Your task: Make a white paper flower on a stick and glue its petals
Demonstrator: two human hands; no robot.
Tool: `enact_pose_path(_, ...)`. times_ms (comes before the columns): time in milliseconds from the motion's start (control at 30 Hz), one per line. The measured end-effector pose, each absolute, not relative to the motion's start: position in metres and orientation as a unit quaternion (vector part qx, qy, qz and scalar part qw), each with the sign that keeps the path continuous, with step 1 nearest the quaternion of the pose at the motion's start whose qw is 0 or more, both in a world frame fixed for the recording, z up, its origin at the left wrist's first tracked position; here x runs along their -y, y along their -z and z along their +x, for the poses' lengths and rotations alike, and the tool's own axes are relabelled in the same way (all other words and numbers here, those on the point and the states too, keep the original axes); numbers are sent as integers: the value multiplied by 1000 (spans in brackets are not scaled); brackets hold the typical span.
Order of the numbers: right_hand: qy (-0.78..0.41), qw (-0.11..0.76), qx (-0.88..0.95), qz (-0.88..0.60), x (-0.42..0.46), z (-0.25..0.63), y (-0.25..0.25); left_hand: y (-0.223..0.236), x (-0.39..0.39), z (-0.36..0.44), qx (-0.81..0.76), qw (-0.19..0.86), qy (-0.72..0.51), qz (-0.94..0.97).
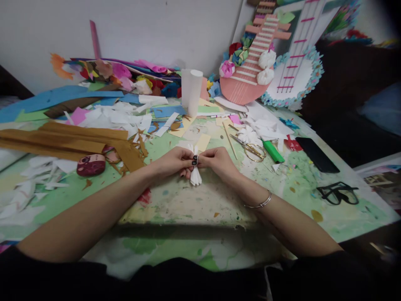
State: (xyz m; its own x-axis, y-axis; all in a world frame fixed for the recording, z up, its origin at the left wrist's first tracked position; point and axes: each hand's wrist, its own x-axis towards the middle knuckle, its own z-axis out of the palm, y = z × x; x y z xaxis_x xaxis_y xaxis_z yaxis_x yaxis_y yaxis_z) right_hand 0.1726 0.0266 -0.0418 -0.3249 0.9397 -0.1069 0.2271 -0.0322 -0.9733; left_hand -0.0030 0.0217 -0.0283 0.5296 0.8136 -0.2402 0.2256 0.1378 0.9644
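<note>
A pleated strip of white paper is pinched at its middle, its folded ends fanning out above and below the fingers. My left hand is closed on it from the left. From the right, my right hand pinches the same paper, and the fingertips of both hands meet at the narrow waist. What lies directly under the fingers is hidden. Just behind the hands is a small pale yellow paper piece. Gold-handled scissors and a thin wooden stick rest to their right.
Brown crepe paper, white scraps and a dark red mouse-shaped item lie left. A white paper roll stands behind. At right are a green roll, black phone and glasses. Paper guitars lean at the back.
</note>
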Motion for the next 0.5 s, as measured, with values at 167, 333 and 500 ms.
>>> enact_pose_path(167, -436, 320, 679, -497, -27, 173, 41, 28, -21, -1, -428, 603, -225, 634)
enact_pose_path(333, -411, 315, 699, -494, -27, 173, 37, 28, -21, -3, -420, 617, -227, 625)
enact_pose_path(500, -403, 322, 691, -506, -32, 178, 36, 33, -31, -9, -432, 638, -241, 590)
